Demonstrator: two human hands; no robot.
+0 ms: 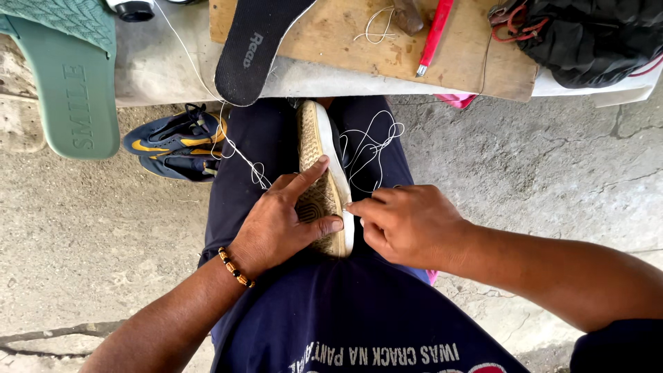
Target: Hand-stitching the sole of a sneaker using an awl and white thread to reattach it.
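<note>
A worn shoe (319,138) with a tan patterned sole and white edge rests on its side across my lap. My left hand (280,224) grips it, fingers spread over the sole, a beaded bracelet on the wrist. My right hand (407,224) pinches at the white sole edge near the heel; whatever small tool it holds is hidden by the fingers. White thread (373,148) loops loosely from the shoe over my dark trousers.
A wooden board (345,38) lies on a bench ahead, with a black insole (252,45), a red-handled tool (434,34) and a black bag (594,38). A green sandal sole (72,97) is left. A navy and yellow shoe (176,141) sits on the concrete floor.
</note>
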